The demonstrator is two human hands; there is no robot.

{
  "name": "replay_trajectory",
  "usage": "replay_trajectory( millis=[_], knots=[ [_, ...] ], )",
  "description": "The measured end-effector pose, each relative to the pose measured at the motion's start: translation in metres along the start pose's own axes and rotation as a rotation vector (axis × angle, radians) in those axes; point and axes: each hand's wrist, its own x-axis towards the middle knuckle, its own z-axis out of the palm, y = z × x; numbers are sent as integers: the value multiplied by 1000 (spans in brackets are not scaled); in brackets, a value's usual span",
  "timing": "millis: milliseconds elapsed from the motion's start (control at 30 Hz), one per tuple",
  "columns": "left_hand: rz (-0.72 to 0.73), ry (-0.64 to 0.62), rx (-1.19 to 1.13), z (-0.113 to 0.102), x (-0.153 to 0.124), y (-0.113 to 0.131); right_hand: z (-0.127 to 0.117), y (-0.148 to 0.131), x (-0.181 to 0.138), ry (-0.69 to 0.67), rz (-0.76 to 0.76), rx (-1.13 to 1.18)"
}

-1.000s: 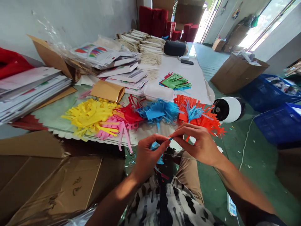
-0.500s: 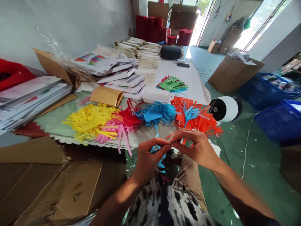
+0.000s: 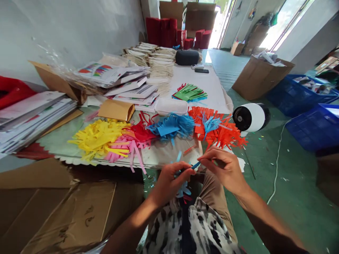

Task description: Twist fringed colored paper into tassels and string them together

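Observation:
My left hand [image 3: 171, 181] and my right hand [image 3: 225, 168] meet just below the table's front edge, both pinched on a small blue fringed paper piece [image 3: 182, 176]. Its strips hang down from my left fingers over my lap. A thin thread runs between the hands. Right behind them on the table [image 3: 63, 134] lie piles of cut fringed paper: yellow [image 3: 99, 135], pink [image 3: 124, 146], red [image 3: 141, 132], blue [image 3: 172, 127] and orange [image 3: 219, 128].
A green fringed pile [image 3: 189, 92], a white plastic box [image 3: 171, 106], a brown envelope [image 3: 116, 110] and stacks of printed sheets [image 3: 34, 111] are on the table. A small fan [image 3: 250, 118] stands at the right edge. Cardboard [image 3: 66, 204] lies at my left; blue crates [image 3: 307, 106] sit on the floor.
Both hands have dropped a little lower and nearer to my lap with the blue piece still pinched between them. The view has shifted slightly.

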Motion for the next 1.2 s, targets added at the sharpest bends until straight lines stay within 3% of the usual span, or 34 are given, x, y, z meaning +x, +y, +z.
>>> replay_trajectory(
  millis=[67, 200, 267, 433, 533, 600, 633, 700, 767, 867, 933, 1033, 1133, 1200],
  knots=[
    [-27, -17, -3, 2, -5, -8, -1, 6, -11, 26, 68, 28],
    [-25, -23, 5, 9, -8, -20, 8, 15, -29, -124, 184, 131],
    [-28, -87, 10, 12, -7, -25, 11, 19, -31, -147, 214, 175],
    [-120, -210, -50, 14, -11, -41, -10, 36, -1, 30, 333, 225],
    [-149, -190, -26, 6, -14, -49, -37, 38, 35, 285, 189, 158],
    [-136, -198, 21, -3, -15, -51, -54, 32, 57, 521, -66, -17],
    [-115, -199, 53, -7, -16, -51, -61, 30, 66, 577, -195, -148],
    [-63, -194, 129, -16, -16, -49, -71, 30, 80, 512, -384, -437],
    [-23, -175, 182, -24, -17, -48, -74, 42, 86, 304, -460, -663],
    [24, -118, 209, -38, -20, -48, -69, 82, 86, 40, -380, -790],
    [42, -65, 224, -52, -22, -47, -62, 108, 83, -54, -309, -838],
    [103, 95, 349, -84, -22, -43, -50, 122, 78, -113, -330, -984],
    [244, 298, 658, -126, -8, -34, -30, 102, 79, -60, -397, -1063],
    [312, 369, 922, -151, 11, -27, -8, 82, 82, -56, -438, -1006]
  ],
)
